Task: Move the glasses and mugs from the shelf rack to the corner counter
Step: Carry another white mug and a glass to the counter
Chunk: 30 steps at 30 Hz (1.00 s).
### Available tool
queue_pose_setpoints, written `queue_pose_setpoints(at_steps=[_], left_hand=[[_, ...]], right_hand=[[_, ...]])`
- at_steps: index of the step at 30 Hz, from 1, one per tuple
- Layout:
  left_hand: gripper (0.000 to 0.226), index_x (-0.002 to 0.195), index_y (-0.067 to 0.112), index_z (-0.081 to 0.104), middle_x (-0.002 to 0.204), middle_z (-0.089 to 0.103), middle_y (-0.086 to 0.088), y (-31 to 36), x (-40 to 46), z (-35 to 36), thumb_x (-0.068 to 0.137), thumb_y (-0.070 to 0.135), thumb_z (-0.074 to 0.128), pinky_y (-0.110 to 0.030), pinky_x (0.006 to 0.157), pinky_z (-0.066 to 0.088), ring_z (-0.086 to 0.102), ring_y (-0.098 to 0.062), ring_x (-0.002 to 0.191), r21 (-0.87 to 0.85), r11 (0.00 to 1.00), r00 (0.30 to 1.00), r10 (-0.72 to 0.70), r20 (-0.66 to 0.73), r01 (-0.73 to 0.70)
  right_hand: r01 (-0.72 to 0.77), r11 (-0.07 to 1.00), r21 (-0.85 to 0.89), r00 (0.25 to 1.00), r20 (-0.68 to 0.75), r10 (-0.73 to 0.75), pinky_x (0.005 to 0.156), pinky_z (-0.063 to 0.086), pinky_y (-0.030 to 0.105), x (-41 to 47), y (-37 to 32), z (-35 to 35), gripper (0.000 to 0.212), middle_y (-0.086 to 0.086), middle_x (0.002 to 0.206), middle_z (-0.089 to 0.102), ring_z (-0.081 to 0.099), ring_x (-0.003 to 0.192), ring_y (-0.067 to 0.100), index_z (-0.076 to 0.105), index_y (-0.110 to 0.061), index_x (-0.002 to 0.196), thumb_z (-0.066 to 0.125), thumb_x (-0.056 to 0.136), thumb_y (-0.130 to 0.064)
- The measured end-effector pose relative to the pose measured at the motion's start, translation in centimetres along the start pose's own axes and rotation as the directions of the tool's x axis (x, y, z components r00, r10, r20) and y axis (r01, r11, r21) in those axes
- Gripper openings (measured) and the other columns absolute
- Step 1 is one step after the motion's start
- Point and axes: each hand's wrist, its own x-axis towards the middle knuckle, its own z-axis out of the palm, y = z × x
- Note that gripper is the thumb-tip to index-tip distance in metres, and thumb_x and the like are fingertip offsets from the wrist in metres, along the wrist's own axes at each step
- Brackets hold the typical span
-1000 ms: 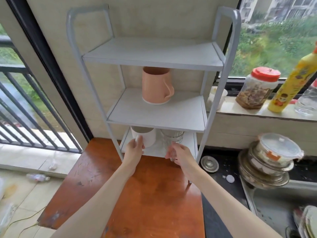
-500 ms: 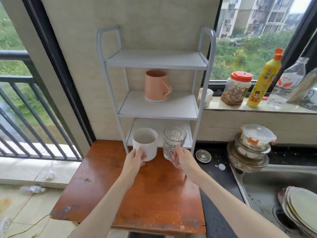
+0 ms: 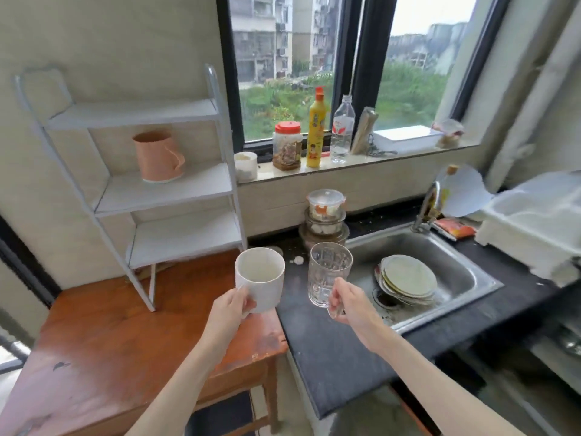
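Note:
My left hand (image 3: 229,309) grips a white mug (image 3: 260,278) by its side, held upright in the air over the right edge of the wooden table (image 3: 110,341). My right hand (image 3: 349,305) holds a clear glass mug (image 3: 328,278) by its handle above the dark counter (image 3: 330,347). The white shelf rack (image 3: 169,190) stands at the left on the table. An orange mug (image 3: 158,157) sits on its middle shelf. The rack's bottom shelf is bare.
A steel sink (image 3: 440,272) with stacked plates (image 3: 408,280) lies to the right. Stacked lidded containers (image 3: 325,215) stand behind it. The windowsill carries a jar (image 3: 286,146), a yellow bottle (image 3: 316,133) and a water bottle (image 3: 342,133). A white dish rack (image 3: 540,221) sits far right.
Both hands have lifted the white mug and the glass mug away from the rack's bottom shelf and carried them rightward. The view has turned right toward the sink.

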Motion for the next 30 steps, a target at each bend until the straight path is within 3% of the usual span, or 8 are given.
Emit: queue_pose_setpoints(at_steps=[3, 7, 10, 14, 17, 19, 23, 30], left_hand=[[0.019, 0.075, 0.006, 0.059, 0.078, 0.059, -0.006, 1.7, -2.0, 5.7, 0.089, 0.016, 0.049, -0.030, 0.067, 0.045, 0.054, -0.018, 0.075, -0.011, 1.000, 0.992, 0.025, 0.121, -0.023], [0.023, 0.078, 0.005, 0.061, 0.074, 0.060, -0.005, 3.9, -5.0, 15.2, 0.092, 0.014, 0.046, -0.018, 0.059, 0.047, 0.054, -0.015, 0.072, -0.016, 0.996, 0.960, 0.090, 0.265, -0.089], [0.026, 0.074, 0.008, 0.061, 0.072, 0.061, -0.003, 4.4, -8.3, 22.9, 0.093, 0.016, 0.046, -0.032, 0.074, 0.051, 0.056, -0.015, 0.073, -0.052, 0.997, 0.919, 0.076, 0.388, -0.060], [0.028, 0.069, 0.011, 0.061, 0.067, 0.060, 0.000, 4.4, -13.6, 33.3, 0.093, 0.017, 0.048, -0.029, 0.068, 0.050, 0.056, -0.013, 0.068, -0.071, 0.996, 0.860, 0.087, 0.503, -0.059], [0.027, 0.074, 0.012, 0.063, 0.078, 0.064, -0.002, 4.2, -17.6, 40.5, 0.094, 0.020, 0.047, -0.031, 0.074, 0.052, 0.061, -0.013, 0.079, -0.068, 0.995, 0.782, 0.096, 0.616, -0.069], [0.025, 0.076, 0.009, 0.064, 0.085, 0.066, -0.005, 4.4, -20.7, 45.8, 0.093, 0.017, 0.048, -0.034, 0.080, 0.052, 0.063, -0.018, 0.086, -0.033, 0.996, 0.706, 0.085, 0.703, -0.087], [0.022, 0.078, 0.008, 0.064, 0.084, 0.065, -0.006, 5.5, -26.2, 55.6, 0.093, 0.016, 0.049, -0.030, 0.075, 0.053, 0.062, -0.020, 0.086, -0.036, 0.990, 0.580, 0.110, 0.807, -0.137], [0.028, 0.078, 0.002, 0.061, 0.087, 0.064, -0.011, 5.7, -34.1, 70.7, 0.094, 0.019, 0.046, -0.035, 0.085, 0.052, 0.061, -0.022, 0.090, -0.008, 0.985, 0.362, 0.071, 0.930, -0.174]], right_hand=[[-0.025, 0.998, 0.063, 0.987, -0.157, 0.034, 0.055, 0.029, 0.028, -3.0, 1.1, -6.6, 0.037, 0.001, 0.058, 0.040, 0.038, 0.057, 0.015, 0.041, -0.015, 0.063, 0.034, 0.098, -0.026], [-0.026, 0.996, 0.091, 0.942, -0.331, 0.055, 0.067, 0.034, 0.030, -8.2, 3.0, -16.1, 0.037, -0.001, 0.058, 0.039, 0.038, 0.058, 0.014, 0.040, -0.016, 0.064, 0.034, 0.098, -0.029], [-0.034, 0.993, 0.110, 0.897, -0.436, 0.079, 0.073, 0.033, 0.033, -12.8, 5.0, -23.8, 0.037, 0.002, 0.060, 0.037, 0.037, 0.058, 0.015, 0.037, -0.015, 0.064, 0.033, 0.099, -0.029], [-0.068, 0.995, 0.066, 0.830, -0.550, 0.094, 0.071, 0.034, 0.032, -19.1, 8.3, -33.7, 0.036, 0.002, 0.062, 0.039, 0.039, 0.063, 0.019, 0.037, -0.016, 0.064, 0.032, 0.098, -0.028], [-0.096, 0.995, 0.038, 0.776, -0.624, 0.098, 0.066, 0.038, 0.027, -23.6, 9.9, -40.2, 0.033, 0.001, 0.063, 0.039, 0.041, 0.061, 0.016, 0.037, -0.017, 0.066, 0.032, 0.097, -0.027], [-0.124, 0.992, 0.039, 0.715, -0.689, 0.117, 0.071, 0.040, 0.030, -27.1, 11.2, -44.5, 0.032, 0.002, 0.066, 0.041, 0.043, 0.066, 0.017, 0.038, -0.017, 0.067, 0.031, 0.097, -0.028], [-0.126, 0.987, 0.104, 0.583, -0.797, 0.158, 0.080, 0.039, 0.033, -33.2, 13.7, -51.9, 0.034, 0.002, 0.067, 0.042, 0.045, 0.070, 0.018, 0.040, -0.017, 0.068, 0.030, 0.098, -0.029], [-0.093, 0.969, 0.229, 0.373, -0.894, 0.248, 0.080, 0.038, 0.035, -40.6, 18.0, -62.0, 0.038, 0.002, 0.065, 0.045, 0.045, 0.069, 0.019, 0.040, -0.015, 0.065, 0.029, 0.099, -0.028]])
